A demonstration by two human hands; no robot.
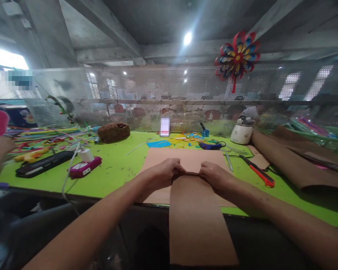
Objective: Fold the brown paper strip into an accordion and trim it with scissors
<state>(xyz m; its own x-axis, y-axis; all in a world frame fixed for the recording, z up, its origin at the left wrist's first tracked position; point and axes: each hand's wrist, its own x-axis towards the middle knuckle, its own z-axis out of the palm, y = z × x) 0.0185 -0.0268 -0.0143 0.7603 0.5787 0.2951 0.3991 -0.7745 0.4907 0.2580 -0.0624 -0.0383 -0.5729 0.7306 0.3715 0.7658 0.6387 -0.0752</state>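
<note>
Left hand (169, 169), right hand (213, 174): fingers of both pinching far end of brown paper strip (195, 219), which runs past bench (115, 168) edge toward 6 o'clock. Utility knife (259, 172) at right hand's 3 o'clock.

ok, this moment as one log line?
left hand: pinches brown strip by far edge | right hand: pinches same edge | strip: runs past table edge | pale sheet: beneath hands | cutter: on table, right side

Dim overhead; ceiling lamp (187, 38) flares in a streak, left window (9, 60) blown out. Green tabletop (118, 161) brighter, dark below. Edges stretched; brown sheet (198, 221) slightly soft. Mesh panel (157, 84) hazy, bright patches (290, 86) possibly reflections.
</note>
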